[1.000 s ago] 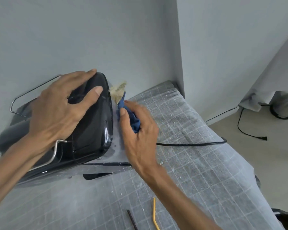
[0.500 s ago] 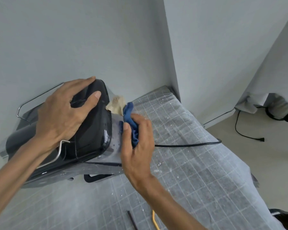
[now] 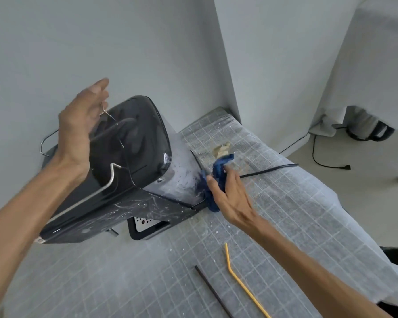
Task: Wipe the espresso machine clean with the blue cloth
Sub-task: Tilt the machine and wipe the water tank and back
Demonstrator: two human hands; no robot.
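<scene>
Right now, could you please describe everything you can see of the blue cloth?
The blue cloth is dark blue, soft-looking fabric, bunched into a crumpled wad, not spread flat. The right hand grips it, ends poking out above and below the fingers. It is pressed against the smeared grey side of the espresso machine, low down near the gridded table cover. A tan scrap lies just beyond it.

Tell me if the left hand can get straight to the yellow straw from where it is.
Probably not directly: the left hand is up beside the espresso machine, and the yellow straw lies past the right forearm.
</scene>
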